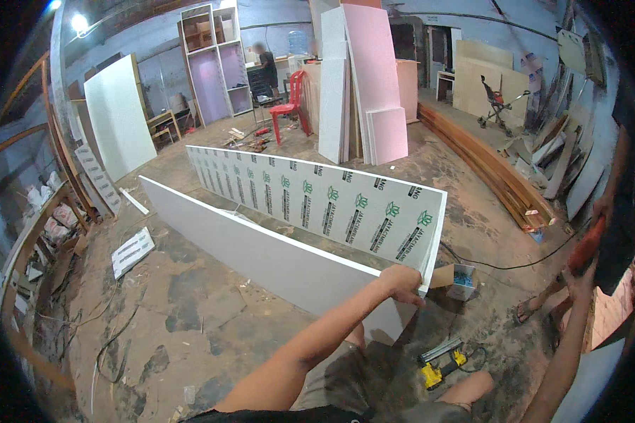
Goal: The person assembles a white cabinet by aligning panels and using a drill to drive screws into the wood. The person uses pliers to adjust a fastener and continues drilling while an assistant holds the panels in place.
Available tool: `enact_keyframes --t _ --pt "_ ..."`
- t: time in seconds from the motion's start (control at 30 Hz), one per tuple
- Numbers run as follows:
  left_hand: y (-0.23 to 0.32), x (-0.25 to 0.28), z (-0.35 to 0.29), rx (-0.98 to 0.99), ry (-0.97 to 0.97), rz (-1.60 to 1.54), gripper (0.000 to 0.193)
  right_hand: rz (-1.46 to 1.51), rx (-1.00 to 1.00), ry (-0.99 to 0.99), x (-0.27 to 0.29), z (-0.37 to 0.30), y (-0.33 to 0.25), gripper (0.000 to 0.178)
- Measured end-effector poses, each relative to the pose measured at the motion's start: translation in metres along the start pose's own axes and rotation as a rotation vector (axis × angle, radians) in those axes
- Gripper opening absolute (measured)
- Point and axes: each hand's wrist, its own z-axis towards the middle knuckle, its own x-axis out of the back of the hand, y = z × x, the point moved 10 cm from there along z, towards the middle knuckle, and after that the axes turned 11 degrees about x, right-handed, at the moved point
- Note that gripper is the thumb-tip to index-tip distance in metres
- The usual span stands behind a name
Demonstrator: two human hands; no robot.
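Two long white panels stand on edge on the floor before me: the near panel (pixel 261 243) shows its plain face, and the far panel (pixel 317 204) shows a face with repeated green and black print. My left hand (pixel 401 282) is closed over their near right corner, fingers bent over the top edge. At the far right my right arm reaches up, and my right hand (pixel 580 283) is beside a reddish-orange object (pixel 587 248); its fingers are unclear. Another person's hand (pixel 604 204) is just above that object. A yellow nail gun (pixel 437 370) lies near my knee.
A small open box (pixel 462 282) with blue contents stands past the corner, near a black cable (pixel 504 267). A sandalled foot (pixel 525 310) is at right. Long timber (pixel 480 162), a red chair (pixel 289 106) and leaning boards (pixel 374 77) stand farther off. A board piece (pixel 132 252) lies left.
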Motion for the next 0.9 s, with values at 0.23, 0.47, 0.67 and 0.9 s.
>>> enact_keyframes --t 0.23,0.47,0.67,0.9 --pt "-0.005 -0.002 0.001 -0.003 0.023 -0.022 0.054 0.062 -0.132 0.03 -0.04 -0.03 0.02 0.08" --pt "-0.009 0.001 0.001 0.023 0.084 0.003 0.052 0.128 -0.357 0.118 -0.063 -0.075 0.041 0.073" --pt "-0.005 0.007 -0.003 0.039 0.052 -0.014 0.054 0.183 -0.582 0.228 -0.073 -0.121 0.048 0.067" --pt "0.008 0.013 0.001 -0.003 0.226 0.039 0.075 0.66 -0.579 0.33 -0.108 -0.175 0.071 0.054"
